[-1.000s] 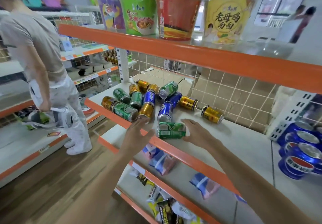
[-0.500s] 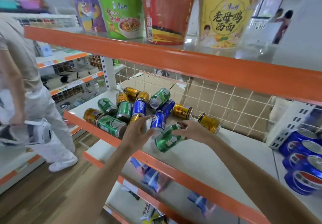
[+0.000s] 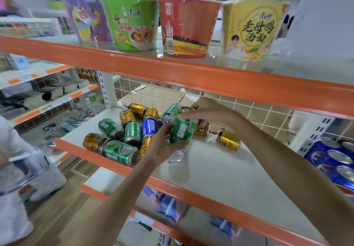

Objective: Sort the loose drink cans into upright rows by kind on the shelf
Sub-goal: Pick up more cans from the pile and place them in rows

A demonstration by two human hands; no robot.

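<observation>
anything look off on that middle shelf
Yes. The green, gold and blue drink cans lie on their sides in a mixed heap at the left end of the white shelf; none there stands upright. One gold can lies apart, right of the heap.

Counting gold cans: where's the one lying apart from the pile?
In the head view, the lone gold can lies on its side right of the pile, on the shelf near the wire back.

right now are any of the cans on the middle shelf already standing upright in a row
No, the loose cans lie on their sides in a heap on the shelf, and the green can is held tilted between both hands.
</observation>
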